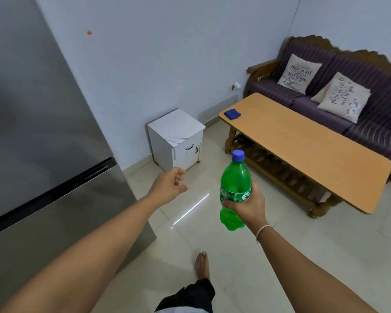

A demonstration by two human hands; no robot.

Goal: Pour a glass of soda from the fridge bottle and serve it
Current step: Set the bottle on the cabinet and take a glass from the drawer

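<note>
- Gripping the green soda bottle point(235, 177) around its labelled middle, the right hand point(248, 206) is wrapping its fingers across the front of the label while the thumb is pressing on the far side.
- The bottle is standing nearly upright in that hand, its blue cap point(238, 155) closed and pointing up and away, its rounded base hanging below the fingers over the tiled floor point(303, 245).
- The left hand point(169, 186) is reaching forward empty, fingers loosely spread and slightly curled, apart from the bottle and to its left.
- The grey fridge point(43, 143) is standing at the left with its doors closed, just beside the left forearm.
- A long wooden worktop point(303, 150) is sitting ahead and to the right of the bottle, well apart from it, carrying a folded blue cloth point(232, 114) at its far corner.
- A purple sofa point(370, 114) with two printed cushions is lying behind the worktop, and a small white cabinet point(176, 138) is standing against the wall.
- A bare foot point(202, 265) is stepping on the floor below the bottle.
</note>
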